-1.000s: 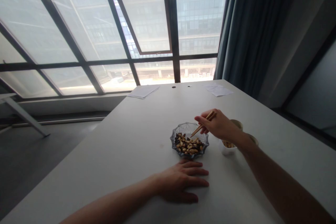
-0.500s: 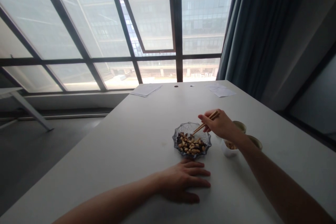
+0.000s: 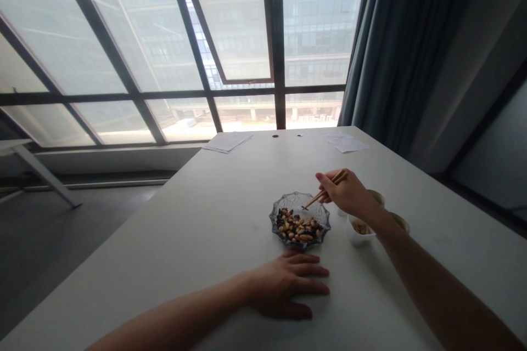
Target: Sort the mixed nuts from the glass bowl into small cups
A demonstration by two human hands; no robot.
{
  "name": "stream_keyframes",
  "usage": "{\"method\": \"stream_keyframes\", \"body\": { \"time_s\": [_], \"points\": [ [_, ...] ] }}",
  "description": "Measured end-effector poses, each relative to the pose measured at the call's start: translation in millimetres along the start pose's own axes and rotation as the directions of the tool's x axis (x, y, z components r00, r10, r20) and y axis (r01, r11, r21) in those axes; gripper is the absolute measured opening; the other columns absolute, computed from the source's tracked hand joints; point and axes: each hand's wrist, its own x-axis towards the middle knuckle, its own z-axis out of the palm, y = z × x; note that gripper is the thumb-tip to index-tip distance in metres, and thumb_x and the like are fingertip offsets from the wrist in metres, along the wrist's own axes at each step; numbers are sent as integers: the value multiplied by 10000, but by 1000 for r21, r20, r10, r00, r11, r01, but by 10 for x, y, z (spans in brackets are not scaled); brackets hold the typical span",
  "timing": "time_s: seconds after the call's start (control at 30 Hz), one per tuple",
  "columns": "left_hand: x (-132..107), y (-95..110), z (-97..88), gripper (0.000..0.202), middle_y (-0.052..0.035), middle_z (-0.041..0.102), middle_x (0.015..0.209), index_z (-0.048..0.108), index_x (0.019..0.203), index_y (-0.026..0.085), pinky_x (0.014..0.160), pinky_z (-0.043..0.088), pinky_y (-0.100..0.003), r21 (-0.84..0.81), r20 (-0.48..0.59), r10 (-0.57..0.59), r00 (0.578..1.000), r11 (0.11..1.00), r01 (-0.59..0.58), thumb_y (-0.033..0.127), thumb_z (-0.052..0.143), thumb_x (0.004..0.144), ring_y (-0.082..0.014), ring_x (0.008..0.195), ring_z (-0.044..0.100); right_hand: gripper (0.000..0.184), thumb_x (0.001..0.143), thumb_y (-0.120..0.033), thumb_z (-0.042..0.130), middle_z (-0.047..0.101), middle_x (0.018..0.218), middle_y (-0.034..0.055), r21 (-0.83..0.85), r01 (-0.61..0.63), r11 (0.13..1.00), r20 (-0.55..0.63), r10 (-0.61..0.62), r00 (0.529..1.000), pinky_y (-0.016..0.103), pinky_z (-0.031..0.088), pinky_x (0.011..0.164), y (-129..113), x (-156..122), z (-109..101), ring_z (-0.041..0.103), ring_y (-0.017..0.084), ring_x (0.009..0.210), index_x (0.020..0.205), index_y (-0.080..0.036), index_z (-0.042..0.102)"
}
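My right hand [image 3: 345, 192] grips a pair of wooden chopsticks [image 3: 325, 189], their tips over the far right part of a clear glass bowl with a scalloped rim [image 3: 272, 226]. A small dark piece, perhaps a seed, shows at the tips. Inside the bowl lies a mix of peanuts and dark seeds [image 3: 300, 227]. My left hand [image 3: 288, 284] lies flat on the table with fingers spread, just in front of the bowl and close to its near rim. Right of the bowl, a small white cup [image 3: 357, 238] holds light brown bits, partly behind my right forearm.
Two greenish round containers [image 3: 376, 197] stand behind my right wrist, partly hidden. The white table [image 3: 197, 219] has papers [image 3: 228, 142] at its far left and more sheets [image 3: 348, 142] at the far right. Beyond are windows and a dark curtain [image 3: 382, 55].
My right hand and the chopsticks have shifted slightly right, and the tips have lifted from the nuts with a small dark piece. My left hand stays in place.
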Motion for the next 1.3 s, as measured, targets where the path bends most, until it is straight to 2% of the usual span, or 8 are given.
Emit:
{"method": "stream_keyframes", "body": {
  "time_s": [0.23, 0.37, 0.6, 0.73, 0.83, 1.0, 1.13, 1.3],
  "points": [
    [-7, 0, -4, 562, -57, 482, 1593, 530, 1495, 294, 1240, 287, -480, -20, -2, -12, 1000, 1000, 12, 520, 589, 984, -342, 1489, 403, 418, 907, -586, 666, 762, 669, 98, -91, -65, 994, -263, 39, 964, 334, 639, 517, -102, -81, -721, 773, 288, 607, 721, -214, 708],
    [-3, 12, -22, 583, -59, 472, 1599, 524, 1503, 289, 1241, 286, -489, -25, 18, -16, 1000, 1000, 17, 546, 589, 984, -343, 1495, 392, 395, 885, -552, 703, 743, 623, 92, -136, -101, 986, -292, 58, 955, 336, 641, 520, -12, -39, -858, 765, 281, 585, 685, -212, 699],
    [5, 25, -36, 591, -73, 484, 1589, 524, 1506, 293, 1239, 291, -497, -35, 18, -24, 1000, 999, 25, 544, 606, 978, -354, 1491, 397, 375, 885, -520, 719, 755, 650, 94, -218, -115, 969, -203, 70, 977, 302, 611, 521, 40, 23, -779, 762, 264, 598, 688, -201, 693],
    [7, 29, -40, 577, -63, 484, 1590, 526, 1501, 295, 1238, 294, -487, -32, 13, -20, 1000, 999, 20, 525, 606, 978, -347, 1491, 399, 452, 875, -623, 702, 764, 692, 104, -78, -17, 997, -196, 1, 981, 301, 622, 525, -69, -25, -659, 768, 258, 614, 755, -187, 709],
    [9, 32, -41, 563, -56, 484, 1590, 526, 1496, 294, 1236, 298, -479, -26, 1, -16, 1000, 1000, 16, 513, 597, 982, -339, 1491, 400, 499, 887, -661, 665, 759, 677, 98, 32, 34, 999, -29, -34, 999, 298, 621, 547, -132, -57, -447, 766, 247, 613, 785, -175, 711],
    [7, 27, -23, 553, -47, 481, 1594, 526, 1490, 293, 1230, 301, -476, -7, 6, -12, 1000, 1000, 12, 531, 573, 993, -332, 1492, 399, 463, 916, -584, 665, 720, 601, 61, 18, 80, 997, 210, -82, 974, 255, 564, 529, -97, -54, -67, 764, 235, 613, 691, -180, 637],
    [-1, 14, -10, 554, -42, 469, 1603, 526, 1489, 285, 1225, 303, -473, 7, 9, -10, 1000, 1000, 10, 536, 563, 996, -326, 1499, 387, 475, 925, -559, 658, 707, 585, 59, -2, 86, 996, 256, -82, 963, 226, 499, 475, -28, -24, 60, 760, 231, 595, 645, -185, 576],
    [-6, 0, 0, 552, -47, 478, 1596, 533, 1484, 278, 1227, 299, -470, 7, -1, -1, 1000, 1000, 1, 536, 565, 997, -326, 1495, 393, 520, 921, -619, 639, 701, 575, 67, 34, 74, 997, 243, -80, 967, 245, 537, 495, 43, 9, 85, 762, 243, 597, 646, -181, 576]
  ]
}}
